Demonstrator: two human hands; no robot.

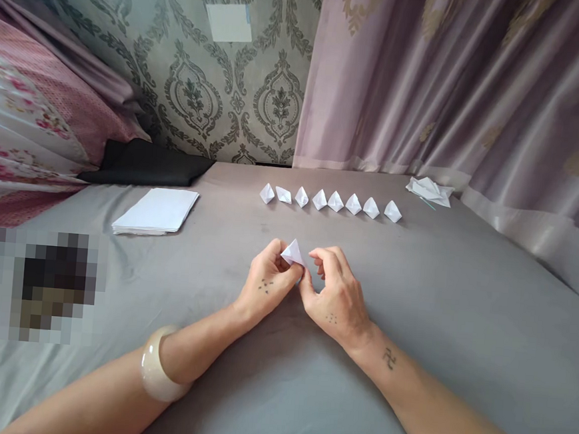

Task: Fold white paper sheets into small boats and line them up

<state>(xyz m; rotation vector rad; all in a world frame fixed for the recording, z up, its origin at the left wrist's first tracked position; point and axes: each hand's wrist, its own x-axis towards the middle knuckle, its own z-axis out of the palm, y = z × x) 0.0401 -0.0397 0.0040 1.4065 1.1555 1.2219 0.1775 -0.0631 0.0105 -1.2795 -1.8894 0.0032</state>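
A small folded white paper piece (294, 251), peaked like a little pyramid, is pinched between the thumb and fingers of my left hand (271, 276). Close on its right is my right hand (338, 289), its thumb tip at the paper's lower right edge. The fingers of that hand are bent and stand apart from the thumb, and I see nothing between them. Beyond both hands, several similar folded paper pieces (335, 201) stand in a row on the grey sheet (229, 219). The underside of the held piece is hidden by my left thumb and fingers.
A stack of white paper (157, 211) lies to the left, with a black cloth (148, 163) behind it. Crumpled white papers (429, 190) lie at the far right by the curtain (390, 84). A blurred-out patch (56, 285) covers something at the left.
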